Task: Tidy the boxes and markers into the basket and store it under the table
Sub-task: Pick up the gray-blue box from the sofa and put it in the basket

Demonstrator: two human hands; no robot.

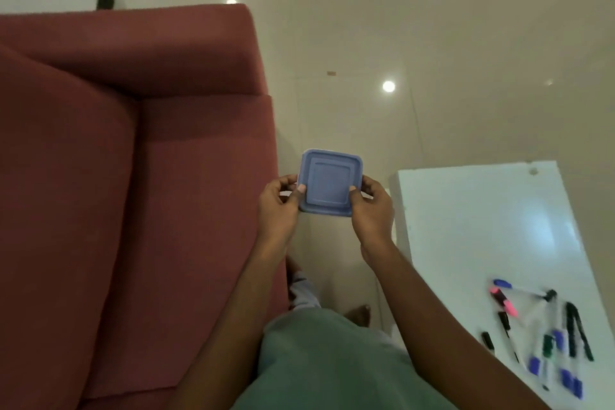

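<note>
A small square box with a blue lid (330,182) is held in mid-air over the floor, between the sofa and the table. My left hand (279,206) grips its left edge, thumb on the lid. My right hand (370,206) grips its right edge the same way. Only the lid shows; the box body beneath is hidden. Several markers (545,333) with blue, black, green and pink caps lie scattered on the white table (472,210) at the lower right. No basket is in view.
A dark red sofa (133,176) fills the left half of the view. Glossy beige floor (399,43) stretches beyond, with ceiling lights reflected in it. My feet (357,313) show below the box, beside the table's left edge.
</note>
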